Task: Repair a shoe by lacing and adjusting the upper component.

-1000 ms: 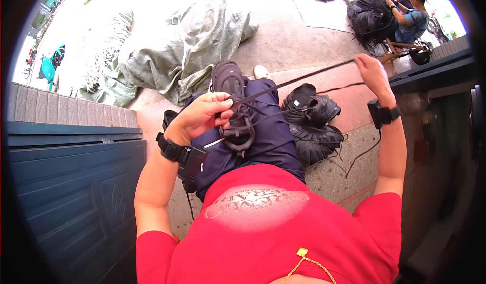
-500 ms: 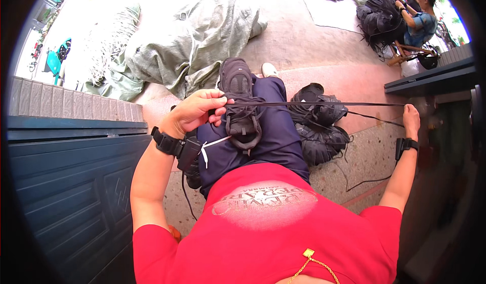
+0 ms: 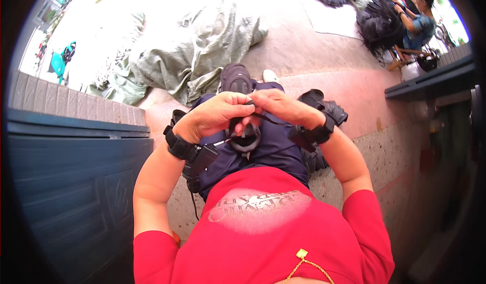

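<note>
Both hands have come together over the lap since half a second ago, when the right arm was flung out wide with the cord stretched taut. Right hand (image 3: 281, 107) now sits knuckle to knuckle with the left hand (image 3: 215, 116), fingers of each curled and pinching the thin black cord (image 3: 268, 120) between them. Cord runs short and slack between the fingertips; its far end is lost behind the right wrist. Just below the hands hangs a black coiled loop (image 3: 244, 141), ring-shaped, resting on the dark navy trousers (image 3: 273, 150) near the raised knee. Black shoe (image 3: 235, 79), matte, rounded toe, pokes up beyond the left hand.

Both wrists carry chunky black straps; the left strap (image 3: 177, 143) holds a boxy black device. Red shirt, soft knit, with a faded print. Heap of black gear (image 3: 324, 112) lies on the speckled stone step by the right forearm. Crumpled grey-green tarpaulin (image 3: 202, 61) is spread on the pale pavement beyond. Another person sits far off at the upper right.
</note>
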Demonstrator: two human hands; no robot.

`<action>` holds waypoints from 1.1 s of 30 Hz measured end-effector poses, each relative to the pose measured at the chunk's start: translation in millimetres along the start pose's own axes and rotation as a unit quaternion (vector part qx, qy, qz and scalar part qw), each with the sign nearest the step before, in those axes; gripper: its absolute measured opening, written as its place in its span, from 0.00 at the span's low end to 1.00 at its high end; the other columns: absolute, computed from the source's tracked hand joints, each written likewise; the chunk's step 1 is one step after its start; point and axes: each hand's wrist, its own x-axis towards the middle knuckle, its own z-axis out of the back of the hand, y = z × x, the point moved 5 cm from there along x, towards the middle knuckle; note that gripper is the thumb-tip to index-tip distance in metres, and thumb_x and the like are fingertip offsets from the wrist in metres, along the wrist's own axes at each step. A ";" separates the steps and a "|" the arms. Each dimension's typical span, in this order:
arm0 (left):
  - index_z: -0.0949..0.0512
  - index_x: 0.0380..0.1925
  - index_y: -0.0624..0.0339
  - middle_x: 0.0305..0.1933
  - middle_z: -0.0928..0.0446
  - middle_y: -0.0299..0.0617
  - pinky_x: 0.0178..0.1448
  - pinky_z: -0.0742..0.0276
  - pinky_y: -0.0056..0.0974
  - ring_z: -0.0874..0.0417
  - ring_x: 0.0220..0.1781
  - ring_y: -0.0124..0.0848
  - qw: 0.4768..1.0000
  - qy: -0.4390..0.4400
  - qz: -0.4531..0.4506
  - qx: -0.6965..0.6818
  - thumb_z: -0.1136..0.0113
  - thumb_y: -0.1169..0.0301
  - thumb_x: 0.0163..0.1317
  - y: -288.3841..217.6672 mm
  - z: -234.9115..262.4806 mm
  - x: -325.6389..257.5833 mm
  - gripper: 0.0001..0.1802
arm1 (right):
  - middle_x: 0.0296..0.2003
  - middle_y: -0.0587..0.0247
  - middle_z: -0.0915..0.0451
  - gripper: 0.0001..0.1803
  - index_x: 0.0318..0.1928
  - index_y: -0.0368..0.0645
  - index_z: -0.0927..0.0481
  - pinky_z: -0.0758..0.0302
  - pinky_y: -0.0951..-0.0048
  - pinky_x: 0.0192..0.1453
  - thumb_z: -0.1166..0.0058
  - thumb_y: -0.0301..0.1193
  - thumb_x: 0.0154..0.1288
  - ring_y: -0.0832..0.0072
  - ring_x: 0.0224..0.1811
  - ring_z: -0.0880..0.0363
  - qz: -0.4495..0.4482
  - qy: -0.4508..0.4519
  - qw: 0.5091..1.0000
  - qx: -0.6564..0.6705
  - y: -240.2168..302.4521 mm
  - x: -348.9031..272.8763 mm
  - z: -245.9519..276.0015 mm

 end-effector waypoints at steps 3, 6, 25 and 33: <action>0.28 0.39 0.64 0.23 0.28 0.36 0.30 0.29 0.30 0.27 0.21 0.25 0.998 0.001 -0.004 -0.060 0.49 0.68 0.61 14.4 18.0 -10.3 0.11 | 0.29 0.71 0.24 0.20 0.37 0.36 0.24 0.35 0.85 0.32 0.57 0.43 0.66 0.88 0.28 0.32 -0.092 -0.005 0.995 0.041 12.4 1.8 -22.9; 0.31 0.43 0.61 0.28 0.26 0.39 0.32 0.27 0.30 0.25 0.25 0.27 0.996 -0.004 0.008 -0.086 0.53 0.65 0.64 34.4 23.4 -13.6 0.13 | 0.27 0.72 0.25 0.20 0.35 0.35 0.22 0.36 0.85 0.30 0.55 0.42 0.65 0.88 0.27 0.34 -0.121 -0.049 0.991 0.002 6.6 3.1 -26.5; 0.27 0.32 0.61 0.20 0.30 0.30 0.18 0.36 0.22 0.32 0.16 0.17 0.988 -0.144 0.034 0.041 0.51 0.68 0.62 78.0 51.1 -42.4 0.08 | 0.14 0.81 0.35 0.12 0.34 0.42 0.23 0.49 0.88 0.15 0.52 0.37 0.64 0.93 0.12 0.44 -0.085 -0.211 0.963 0.142 -31.1 -10.7 -19.0; 0.29 0.30 0.57 0.18 0.37 0.26 0.17 0.46 0.21 0.41 0.15 0.15 0.970 -0.182 0.053 0.152 0.54 0.67 0.64 77.2 42.0 -40.8 0.08 | 0.29 0.68 0.24 0.11 0.36 0.38 0.23 0.32 0.83 0.31 0.54 0.33 0.63 0.84 0.30 0.28 -0.049 -0.408 0.909 0.067 -61.0 -22.4 14.4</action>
